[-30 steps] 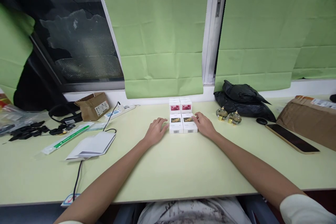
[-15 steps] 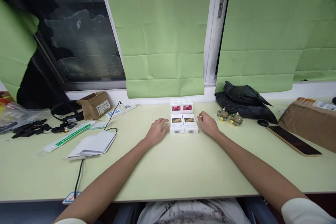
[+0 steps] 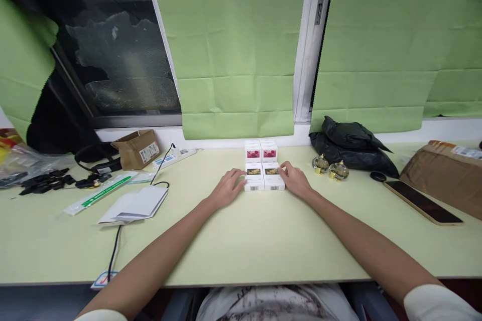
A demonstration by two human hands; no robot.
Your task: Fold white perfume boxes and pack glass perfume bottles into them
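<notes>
Four small white boxes stand in a tight square on the green table [image 3: 241, 241]. The two near boxes [image 3: 263, 179] have yellow pictures and barcodes on the front. The two far boxes [image 3: 261, 151] carry pink pictures. My left hand [image 3: 228, 188] rests against the left side of the near pair, fingers stretched out and touching it. My right hand [image 3: 295, 179] presses against the right side of the same pair, fingers loosely curved. Neither hand lifts a box.
Two round glass bottles [image 3: 329, 167] and a black bag [image 3: 350, 145] lie right of the boxes. A phone [image 3: 422, 202] and a brown parcel [image 3: 444, 173] sit at far right. At left are white papers [image 3: 131, 204], a cable, a small cardboard box [image 3: 136, 148] and black parts.
My right hand drew away from the near boxes half a second ago and has come back against their right side. My left hand slid in to touch the left side.
</notes>
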